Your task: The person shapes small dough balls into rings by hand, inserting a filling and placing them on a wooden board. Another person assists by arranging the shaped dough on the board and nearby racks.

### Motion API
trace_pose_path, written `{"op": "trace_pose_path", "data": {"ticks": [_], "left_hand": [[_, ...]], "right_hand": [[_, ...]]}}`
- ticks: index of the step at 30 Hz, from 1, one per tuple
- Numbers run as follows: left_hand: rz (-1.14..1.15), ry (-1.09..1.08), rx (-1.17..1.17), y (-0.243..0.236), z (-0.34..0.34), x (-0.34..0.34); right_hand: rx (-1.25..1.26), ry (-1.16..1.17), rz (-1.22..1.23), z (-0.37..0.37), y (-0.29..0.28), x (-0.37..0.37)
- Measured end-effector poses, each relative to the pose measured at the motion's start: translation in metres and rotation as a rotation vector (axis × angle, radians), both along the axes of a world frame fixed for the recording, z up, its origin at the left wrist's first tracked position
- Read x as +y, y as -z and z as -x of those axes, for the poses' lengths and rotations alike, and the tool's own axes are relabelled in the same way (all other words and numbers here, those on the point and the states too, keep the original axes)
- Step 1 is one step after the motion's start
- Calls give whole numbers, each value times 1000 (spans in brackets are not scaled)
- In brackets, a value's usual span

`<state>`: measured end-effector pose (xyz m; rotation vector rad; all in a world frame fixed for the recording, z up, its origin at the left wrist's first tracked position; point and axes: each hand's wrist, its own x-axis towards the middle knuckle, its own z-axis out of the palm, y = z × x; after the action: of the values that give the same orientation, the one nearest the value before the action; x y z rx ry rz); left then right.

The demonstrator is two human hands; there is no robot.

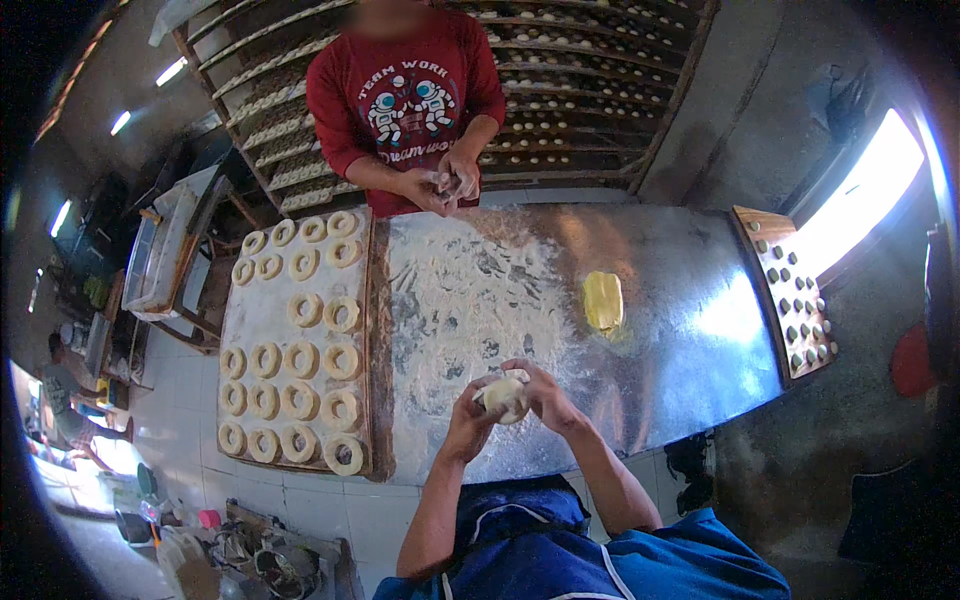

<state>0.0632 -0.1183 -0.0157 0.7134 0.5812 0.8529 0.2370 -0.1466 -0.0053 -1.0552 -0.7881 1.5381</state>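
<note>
Dough lump [505, 398]: between both hands, above the near part of the table [665, 395].
Left hand [472, 414]: fingers curled round its left side.
Right hand [551, 400]: thumb and fingers gripping its right.
Room to move: flour [470, 310] spreads ahead; shiny metal runs rightward.
In the way: tray [262, 317] of dough rings [286, 402] at left, yellow slab [603, 300] ahead right, co-worker [420, 165] opposite, board [768, 218] at the right end.

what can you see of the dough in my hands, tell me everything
The dough is a pale cream, rounded, soft-looking piece. The left hand holds its left side and the right hand its right, partly covering it. It shows over the near part of the floury table. Whether it has a hole is unclear.
</note>
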Motion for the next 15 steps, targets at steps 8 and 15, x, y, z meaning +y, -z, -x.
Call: {"op": "trace_pose_path", "data": {"ticks": [8,15], "left_hand": [[196,-313,-82,21,-11,4],[-519,-331,485,18,-7,11]], "right_hand": [[-74,333,202,23,38,6],[-753,114,269,59,-26,6]]}}
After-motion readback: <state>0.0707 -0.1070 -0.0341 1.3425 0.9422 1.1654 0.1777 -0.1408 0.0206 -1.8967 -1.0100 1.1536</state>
